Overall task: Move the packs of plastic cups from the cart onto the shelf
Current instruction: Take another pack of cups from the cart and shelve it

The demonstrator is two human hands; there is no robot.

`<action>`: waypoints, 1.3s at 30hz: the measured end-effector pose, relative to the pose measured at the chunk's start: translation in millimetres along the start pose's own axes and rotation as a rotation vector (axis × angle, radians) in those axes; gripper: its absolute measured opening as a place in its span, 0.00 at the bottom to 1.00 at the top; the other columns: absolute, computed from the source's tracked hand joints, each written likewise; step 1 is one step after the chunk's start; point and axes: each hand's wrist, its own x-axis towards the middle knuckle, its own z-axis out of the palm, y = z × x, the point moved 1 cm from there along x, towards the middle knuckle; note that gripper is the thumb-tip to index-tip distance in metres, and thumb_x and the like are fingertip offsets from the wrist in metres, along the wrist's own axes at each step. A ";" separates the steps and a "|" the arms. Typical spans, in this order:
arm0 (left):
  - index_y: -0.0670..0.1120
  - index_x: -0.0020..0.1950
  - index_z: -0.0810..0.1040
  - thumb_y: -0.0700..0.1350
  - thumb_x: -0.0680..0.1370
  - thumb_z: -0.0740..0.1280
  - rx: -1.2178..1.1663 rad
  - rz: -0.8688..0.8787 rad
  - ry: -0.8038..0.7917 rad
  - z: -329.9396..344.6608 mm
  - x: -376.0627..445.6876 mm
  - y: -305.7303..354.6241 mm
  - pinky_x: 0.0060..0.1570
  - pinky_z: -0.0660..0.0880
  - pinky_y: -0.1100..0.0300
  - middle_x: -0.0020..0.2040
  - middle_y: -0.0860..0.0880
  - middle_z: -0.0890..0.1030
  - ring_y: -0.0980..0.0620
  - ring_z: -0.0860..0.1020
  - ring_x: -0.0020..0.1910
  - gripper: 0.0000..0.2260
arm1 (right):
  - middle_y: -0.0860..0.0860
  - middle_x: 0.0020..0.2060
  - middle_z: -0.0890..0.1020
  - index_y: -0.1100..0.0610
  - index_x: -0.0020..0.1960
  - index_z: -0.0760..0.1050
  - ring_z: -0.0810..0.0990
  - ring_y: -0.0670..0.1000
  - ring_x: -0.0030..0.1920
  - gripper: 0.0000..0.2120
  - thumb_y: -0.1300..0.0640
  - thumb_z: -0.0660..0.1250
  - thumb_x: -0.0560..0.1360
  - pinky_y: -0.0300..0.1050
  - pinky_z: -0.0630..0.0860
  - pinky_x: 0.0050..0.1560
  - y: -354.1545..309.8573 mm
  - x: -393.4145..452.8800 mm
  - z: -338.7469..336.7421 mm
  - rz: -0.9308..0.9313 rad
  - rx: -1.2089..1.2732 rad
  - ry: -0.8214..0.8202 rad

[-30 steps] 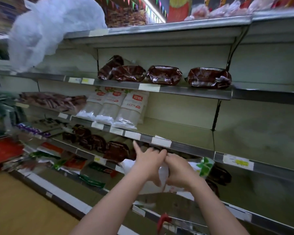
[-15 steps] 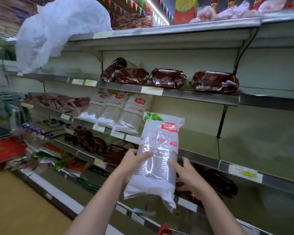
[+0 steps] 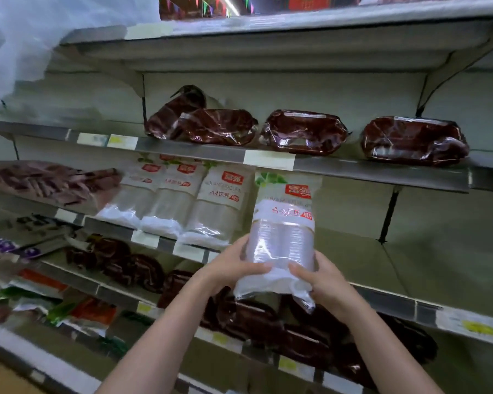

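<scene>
In front of the second shelf from the top of those in view, a pack of plastic cups (image 3: 283,231) is held upright between two bare hands. The lower left side of the pack is gripped by the left hand (image 3: 234,268), its fingers curled across the front of the wrapper. The bottom right corner is clasped by the right hand (image 3: 322,282), with the fingers wrapped over the crumpled end of the film. The pack is raised to the level of the cup shelf (image 3: 353,240), just to the right of three matching packs (image 3: 180,203) that are leaned in a row on it; whether its top touches the neighbouring pack cannot be told. A red label and green leaf print are shown at the top of the held pack.

Above, dark red wrapped packs (image 3: 302,130) are laid along the upper shelf (image 3: 382,173), whose front edge carries pale price tags (image 3: 268,160). A white plastic bag (image 3: 34,32) is draped from the top left. Below the hands, more dark wrapped packs (image 3: 254,317) are lined on a lower shelf, and blurred coloured packets (image 3: 77,308) are seen at the lower left. The right half of the cup shelf is shown as bare metal.
</scene>
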 end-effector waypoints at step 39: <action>0.42 0.76 0.55 0.39 0.77 0.61 0.563 0.178 0.303 37.7 134.0 -10.2 0.72 0.63 0.54 0.72 0.41 0.64 0.44 0.61 0.72 0.28 | 0.58 0.65 0.75 0.57 0.74 0.60 0.75 0.55 0.64 0.31 0.65 0.65 0.74 0.45 0.72 0.63 17.0 136.5 9.7 0.130 -0.398 0.469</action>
